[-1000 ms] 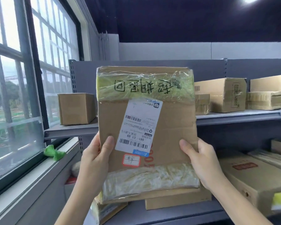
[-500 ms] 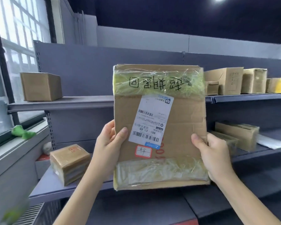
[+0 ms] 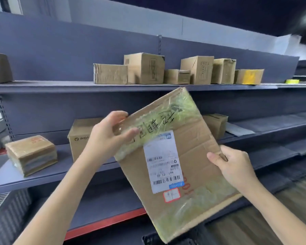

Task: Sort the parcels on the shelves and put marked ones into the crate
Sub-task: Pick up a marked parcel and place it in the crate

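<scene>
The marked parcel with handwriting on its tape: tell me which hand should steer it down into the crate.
Probably the right hand: it grips the marked parcel lower, on the right edge, nearer the dark crate rim below. The left hand only pinches the raised top corner.

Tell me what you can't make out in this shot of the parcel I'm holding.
- Crate, head view: only a dark corner shows; parcel and bottom edge hide the rest.
- Shipping label: print blurred, too small.
- Left hand covers the first handwritten characters.
- Right hand fingertips: behind the parcel.
</scene>
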The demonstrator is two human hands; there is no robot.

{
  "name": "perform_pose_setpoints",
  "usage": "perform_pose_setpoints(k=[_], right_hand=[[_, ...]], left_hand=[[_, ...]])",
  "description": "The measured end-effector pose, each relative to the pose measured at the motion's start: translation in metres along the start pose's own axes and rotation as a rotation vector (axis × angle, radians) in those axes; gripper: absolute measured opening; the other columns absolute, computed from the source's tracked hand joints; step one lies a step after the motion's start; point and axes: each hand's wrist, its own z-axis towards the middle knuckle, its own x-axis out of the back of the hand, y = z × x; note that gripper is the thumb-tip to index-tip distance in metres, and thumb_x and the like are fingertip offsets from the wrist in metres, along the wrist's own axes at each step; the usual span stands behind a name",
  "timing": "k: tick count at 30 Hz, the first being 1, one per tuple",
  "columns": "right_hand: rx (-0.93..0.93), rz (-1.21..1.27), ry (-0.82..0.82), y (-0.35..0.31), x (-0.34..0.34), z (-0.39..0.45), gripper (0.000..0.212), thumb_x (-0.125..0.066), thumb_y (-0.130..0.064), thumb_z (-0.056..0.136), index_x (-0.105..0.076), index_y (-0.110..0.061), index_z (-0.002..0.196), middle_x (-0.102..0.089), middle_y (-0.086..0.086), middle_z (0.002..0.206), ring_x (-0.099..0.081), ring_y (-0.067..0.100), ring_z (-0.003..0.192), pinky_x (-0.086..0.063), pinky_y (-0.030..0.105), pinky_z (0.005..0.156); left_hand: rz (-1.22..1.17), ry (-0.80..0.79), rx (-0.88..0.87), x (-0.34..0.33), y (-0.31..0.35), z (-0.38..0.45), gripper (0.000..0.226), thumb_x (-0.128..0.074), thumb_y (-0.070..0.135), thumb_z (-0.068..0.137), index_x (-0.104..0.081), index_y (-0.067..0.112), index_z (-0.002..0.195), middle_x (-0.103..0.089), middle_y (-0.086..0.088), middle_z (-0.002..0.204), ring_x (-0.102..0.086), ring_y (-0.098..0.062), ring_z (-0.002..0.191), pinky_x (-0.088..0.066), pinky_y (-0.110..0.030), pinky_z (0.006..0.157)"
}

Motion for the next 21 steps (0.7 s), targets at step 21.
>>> perform_pose_setpoints(k=[21], right_hand=[[0.133,-0.131,-0.56,0.049,-0.017,0.073,0.024,-0.06,-0.02,0.087,-0.067,-0.026,0.109,-0.071,-0.016,0.088,-0.063,-0.005,0.081,-0.052,0.021,0.073]], left_hand=[[0.294,-0.508,-0.389,-0.099,-0.021,0.079,0.03,-0.083,0.037,0.059,-0.073,0.027,0.085,-0.072,0.006,0.076,-0.062,-0.007,0.071,-0.045,-0.02,0.067]])
